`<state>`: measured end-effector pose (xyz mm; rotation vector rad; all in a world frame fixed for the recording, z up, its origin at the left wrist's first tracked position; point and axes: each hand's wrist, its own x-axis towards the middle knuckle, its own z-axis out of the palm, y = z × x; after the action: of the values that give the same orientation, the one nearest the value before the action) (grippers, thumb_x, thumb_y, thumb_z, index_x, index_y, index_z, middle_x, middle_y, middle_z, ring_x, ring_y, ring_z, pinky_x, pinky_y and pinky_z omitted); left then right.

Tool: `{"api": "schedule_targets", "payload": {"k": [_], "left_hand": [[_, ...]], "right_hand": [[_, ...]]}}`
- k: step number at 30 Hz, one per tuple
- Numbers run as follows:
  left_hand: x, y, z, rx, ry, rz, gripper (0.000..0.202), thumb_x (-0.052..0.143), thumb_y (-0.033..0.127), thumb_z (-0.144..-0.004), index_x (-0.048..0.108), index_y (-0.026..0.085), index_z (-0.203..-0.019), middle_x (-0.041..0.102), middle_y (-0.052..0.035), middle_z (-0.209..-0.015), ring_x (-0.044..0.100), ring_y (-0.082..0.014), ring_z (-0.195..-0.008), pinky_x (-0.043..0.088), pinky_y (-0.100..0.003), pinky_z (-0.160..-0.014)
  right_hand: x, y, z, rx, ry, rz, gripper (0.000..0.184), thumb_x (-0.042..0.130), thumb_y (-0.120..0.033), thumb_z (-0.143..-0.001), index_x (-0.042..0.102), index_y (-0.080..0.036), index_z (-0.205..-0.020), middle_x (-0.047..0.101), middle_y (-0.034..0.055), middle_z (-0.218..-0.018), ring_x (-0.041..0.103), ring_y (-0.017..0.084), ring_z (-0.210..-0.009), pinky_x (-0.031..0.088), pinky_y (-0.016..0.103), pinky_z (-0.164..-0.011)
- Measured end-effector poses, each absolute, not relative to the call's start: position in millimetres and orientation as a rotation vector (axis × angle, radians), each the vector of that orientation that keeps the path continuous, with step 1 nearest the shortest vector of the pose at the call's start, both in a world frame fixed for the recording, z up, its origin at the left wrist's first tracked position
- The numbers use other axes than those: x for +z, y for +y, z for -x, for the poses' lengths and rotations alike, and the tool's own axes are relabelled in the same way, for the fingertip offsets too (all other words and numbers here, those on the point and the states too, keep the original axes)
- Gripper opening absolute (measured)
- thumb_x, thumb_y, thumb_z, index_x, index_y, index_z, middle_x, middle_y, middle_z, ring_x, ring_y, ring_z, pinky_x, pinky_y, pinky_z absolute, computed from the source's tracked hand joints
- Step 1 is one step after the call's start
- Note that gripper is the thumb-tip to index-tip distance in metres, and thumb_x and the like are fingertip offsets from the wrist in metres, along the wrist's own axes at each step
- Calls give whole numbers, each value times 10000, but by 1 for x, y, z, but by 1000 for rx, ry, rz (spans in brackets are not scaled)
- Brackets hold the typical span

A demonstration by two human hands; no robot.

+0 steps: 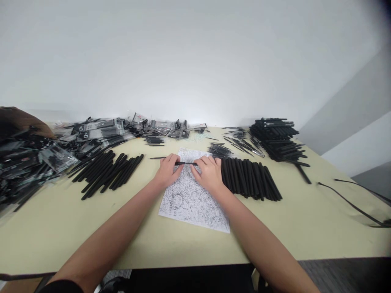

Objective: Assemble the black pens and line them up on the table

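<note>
Black pen (pixel 185 163) | left hand (pixel 166 171) pinches one end | right hand (pixel 209 173) pinches other

Small assembly or packing workroom, not home. Pale-yellow table (pixel 305 219) against bare white wall (pixel 195 61). Left of left hand (pixel 166 171): row of black pen barrels (pixel 106 171); further left, heap of clear bagged packs (pixel 27 162). Right of right hand (pixel 209 173): second row of barrels (pixel 250 179); beyond it, high stack (pixel 276 136). Behind both hands: thin refills (pixel 218 150), more packs (pixel 165 127). Under hands: paper sheet (pixel 192 203) full of scribble, one thin black pen (pixel 185 163) pinched between them. Same item in hundreds, sorted by groups.
</note>
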<state>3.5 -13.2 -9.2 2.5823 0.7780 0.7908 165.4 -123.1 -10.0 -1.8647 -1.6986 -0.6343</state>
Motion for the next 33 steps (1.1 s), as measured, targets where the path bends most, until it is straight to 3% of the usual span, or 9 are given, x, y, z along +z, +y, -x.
{"api": "schedule_targets", "payload": {"k": [11, 27, 33], "left_hand": [[-11, -10, -2, 835, 694, -2665, 127, 472, 305, -977, 536, 203, -1019, 628, -48, -1046, 580, -211, -1028, 360, -363, -880], [-16, -7, -2, 747, 622, -2761, 304, 398, 404, -1014, 634, 234, -1103, 664, -66, -1084, 585, -216, -1037, 342, -376, -874], [-16, -8, -3, 694, 652, -2761, 304, 409, 380, -1013, 633, 239, -1163, 668, -54, -1085, 587, -212, -1042, 338, -375, -887]], "right_hand": [[-7, -123, -168, -683, -1728, 1861, 287, 485, -392, -981, 723, -233, -957, 684, 49, -873, 508, 194, -817, 212, 394, -764], [-7, -123, -169, -729, -1786, 1811, 284, 505, -373, -969, 732, -219, -896, 685, 48, -841, 497, 191, -805, 210, 401, -768], [-9, -122, -168, -649, -1815, 1796, 239, 529, -361, -954, 712, -217, -1007, 689, 56, -906, 515, 210, -850, 230, 399, -789]]}}
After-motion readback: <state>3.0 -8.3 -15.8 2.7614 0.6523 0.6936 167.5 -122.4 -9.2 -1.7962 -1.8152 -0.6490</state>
